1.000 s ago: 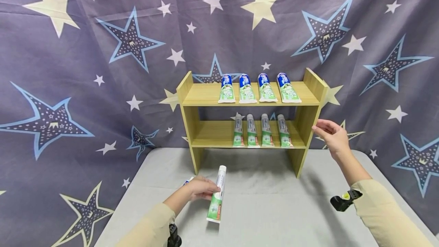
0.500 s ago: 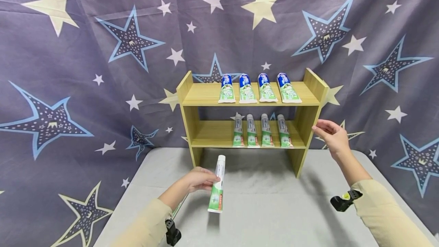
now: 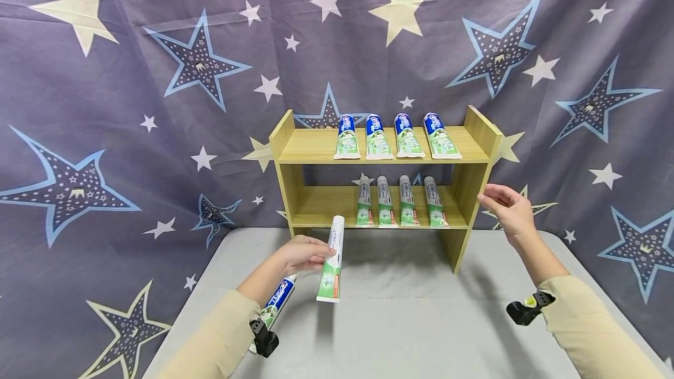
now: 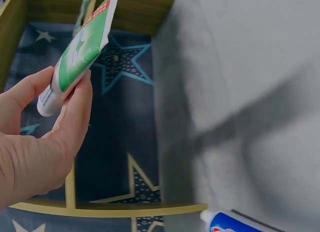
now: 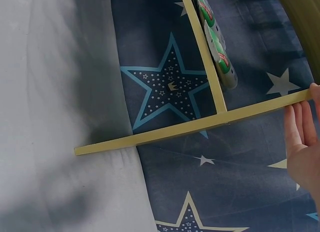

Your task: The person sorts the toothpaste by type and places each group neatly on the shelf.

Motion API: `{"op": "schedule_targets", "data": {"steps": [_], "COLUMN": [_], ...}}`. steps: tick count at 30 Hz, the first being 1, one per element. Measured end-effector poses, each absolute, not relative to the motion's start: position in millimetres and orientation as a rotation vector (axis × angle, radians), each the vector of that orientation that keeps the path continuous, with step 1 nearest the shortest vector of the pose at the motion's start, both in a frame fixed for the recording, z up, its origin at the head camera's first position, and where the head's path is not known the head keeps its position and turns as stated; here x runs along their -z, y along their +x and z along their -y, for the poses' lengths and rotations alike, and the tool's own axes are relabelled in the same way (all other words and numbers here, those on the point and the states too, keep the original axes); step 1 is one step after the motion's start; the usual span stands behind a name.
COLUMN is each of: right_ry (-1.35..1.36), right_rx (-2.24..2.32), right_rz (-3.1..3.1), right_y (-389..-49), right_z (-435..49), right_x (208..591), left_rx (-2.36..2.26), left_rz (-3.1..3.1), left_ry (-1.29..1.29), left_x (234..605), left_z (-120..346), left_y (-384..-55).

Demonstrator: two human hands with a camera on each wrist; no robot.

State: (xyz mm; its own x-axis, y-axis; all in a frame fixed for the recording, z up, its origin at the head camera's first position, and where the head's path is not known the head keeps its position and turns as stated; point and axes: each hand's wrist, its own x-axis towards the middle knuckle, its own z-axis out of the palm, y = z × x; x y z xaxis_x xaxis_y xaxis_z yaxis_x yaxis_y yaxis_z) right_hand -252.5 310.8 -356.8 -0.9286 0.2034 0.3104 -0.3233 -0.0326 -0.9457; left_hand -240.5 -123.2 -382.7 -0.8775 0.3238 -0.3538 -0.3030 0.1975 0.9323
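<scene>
My left hand (image 3: 304,255) pinches a white, green and grey toothpaste tube (image 3: 332,271) between thumb and fingers, cap up and tilted, in front of the lower shelf's left part. In the left wrist view the tube (image 4: 80,56) has its white cap near my palm. At the right, my right hand (image 3: 509,210) grips the front edge of the wooden shelf unit's (image 3: 476,192) side panel, thumb on one face and fingers on the other. Several green-and-grey tubes (image 3: 386,203) lie in a row on the lower board. Several blue-and-green toothpaste tubes (image 3: 378,138) line the upper one.
Another blue-and-green toothpaste tube (image 3: 279,300) lies on the grey-covered table (image 3: 400,332), partly hidden under my left forearm. Bare board (image 3: 323,200) shows left of the lower row. A star-patterned curtain (image 3: 158,133) hangs close behind the shelf unit.
My left hand has lifted the toothpaste tube up and toward the lower shelf. More of the blue tube on the table now shows. My right hand has stayed on the side panel.
</scene>
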Motion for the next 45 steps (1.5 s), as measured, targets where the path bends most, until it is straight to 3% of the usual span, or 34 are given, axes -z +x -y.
{"op": "schedule_targets", "data": {"steps": [32,35,42,45], "right_ry": [0.120,0.112,0.111,0.120], "right_rx": [-2.019,-2.025,-2.023,-2.026], "right_rz": [1.883,1.880,1.882,1.875], "right_y": [-253,-254,-255,-255], "right_z": [-311,-311,-310,-311], "right_x": [359,359,361,360], "left_rx": [-2.035,-2.056,-2.064,-1.974], "left_rz": [-1.983,-2.026,-2.125,-2.213], "left_ry": [-0.371,-0.393,-0.357,-0.396], "left_x": [342,350,442,446], "left_z": [82,77,89,83], "left_y": [-318,-333,-444,-451]}}
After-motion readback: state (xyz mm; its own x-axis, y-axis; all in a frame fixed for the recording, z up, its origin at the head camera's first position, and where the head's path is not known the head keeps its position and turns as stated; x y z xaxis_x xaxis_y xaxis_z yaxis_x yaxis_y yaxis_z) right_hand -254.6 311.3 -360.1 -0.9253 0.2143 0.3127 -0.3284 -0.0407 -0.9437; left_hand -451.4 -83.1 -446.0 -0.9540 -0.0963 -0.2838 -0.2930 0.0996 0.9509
